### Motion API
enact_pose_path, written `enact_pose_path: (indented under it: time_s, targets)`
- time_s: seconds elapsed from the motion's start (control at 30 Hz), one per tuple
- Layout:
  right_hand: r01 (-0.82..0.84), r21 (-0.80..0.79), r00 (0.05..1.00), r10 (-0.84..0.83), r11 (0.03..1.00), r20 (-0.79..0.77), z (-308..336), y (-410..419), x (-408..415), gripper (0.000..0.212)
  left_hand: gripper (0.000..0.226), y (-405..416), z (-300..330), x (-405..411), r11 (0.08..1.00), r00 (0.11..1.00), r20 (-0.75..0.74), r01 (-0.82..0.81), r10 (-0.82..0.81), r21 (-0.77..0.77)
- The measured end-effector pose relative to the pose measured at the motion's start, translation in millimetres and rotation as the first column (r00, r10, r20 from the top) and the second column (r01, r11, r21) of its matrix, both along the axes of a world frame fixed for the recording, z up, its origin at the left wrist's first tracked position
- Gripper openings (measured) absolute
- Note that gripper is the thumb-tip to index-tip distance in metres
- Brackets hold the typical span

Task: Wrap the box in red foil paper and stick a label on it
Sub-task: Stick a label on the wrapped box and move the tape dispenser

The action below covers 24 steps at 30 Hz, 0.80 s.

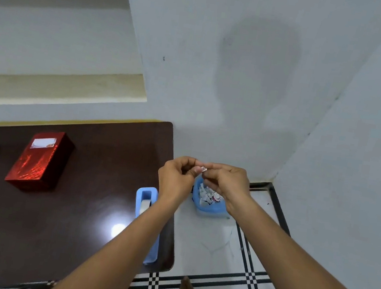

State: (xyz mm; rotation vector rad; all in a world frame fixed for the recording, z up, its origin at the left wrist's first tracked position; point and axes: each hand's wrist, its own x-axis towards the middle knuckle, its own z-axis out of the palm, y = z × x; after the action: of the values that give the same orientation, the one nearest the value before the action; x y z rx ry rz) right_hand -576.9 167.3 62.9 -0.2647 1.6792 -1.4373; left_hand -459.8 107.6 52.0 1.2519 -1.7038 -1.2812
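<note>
We see one dark bench [56, 211]. On its far left stands one red-wrapped box [38, 161] bearing one white label [43, 142]. One blue tape holder [147, 214] sits at the right edge; one blue bin [210, 203] of scraps stands on the floor. Our left hand [175, 178] and right hand [227, 183] each pinch one small scrap [203, 169], well right of the box.

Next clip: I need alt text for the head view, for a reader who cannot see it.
Both hands, left hand and right hand, pinch a small white scrap above a blue bin of paper bits on the floor. On the dark table stand the red foil box, already bearing its label, and a blue tape dispenser.
</note>
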Motion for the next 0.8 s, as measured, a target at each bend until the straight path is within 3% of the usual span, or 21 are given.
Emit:
enact_pose_path:
  time_s: [0.13, 0.2, 0.3, 0.37, 0.5, 0.57, 0.73, 0.8]
  targets:
    - [0.045, -0.036, 0.970, -0.035, 0.998, 0.242, -7, -24, -46, 0.011, 0.010, -26, -19, -46, 0.999, 1.000, -0.022, 0.015, -0.015, 0.029]
    - [0.049, -0.018, 0.958, -0.042, 0.999, 0.285, -10, -32, -66, 0.010, 0.013, -37, -23, -63, 0.998, 0.999, -0.045, 0.025, -0.023, 0.059]
    - [0.044, -0.007, 0.968, -0.041, 0.999, 0.247, -23, -49, -99, 0.015, 0.026, -61, -36, -90, 0.990, 0.994, -0.068, 0.097, -0.090, 0.107]
    - [0.041, 0.011, 0.980, -0.043, 0.999, 0.192, -32, -60, -118, 0.018, 0.022, -73, -45, -109, 0.978, 0.990, -0.067, 0.130, -0.121, 0.160]
    - [0.004, 0.060, 0.995, -0.010, 0.998, 0.103, -58, -80, -149, 0.020, 0.007, -85, -62, -146, 0.982, 0.999, -0.001, 0.035, -0.035, 0.185]
    - [-0.027, 0.073, 0.998, 0.022, 0.997, 0.066, -74, -90, -162, 0.018, 0.021, -91, -70, -163, 0.991, 0.995, 0.093, 0.018, -0.030, 0.132]
    - [-0.147, 0.038, 0.964, 0.135, 0.988, 0.231, -108, -107, -206, 0.007, 0.033, -99, -96, -206, 0.983, 0.979, 0.197, -0.091, 0.059, 0.157]
    - [-0.167, 0.087, 0.955, 0.140, 0.982, 0.260, -126, -117, -229, 0.006, 0.023, -105, -112, -223, 0.971, 0.978, 0.195, -0.109, 0.067, 0.213]
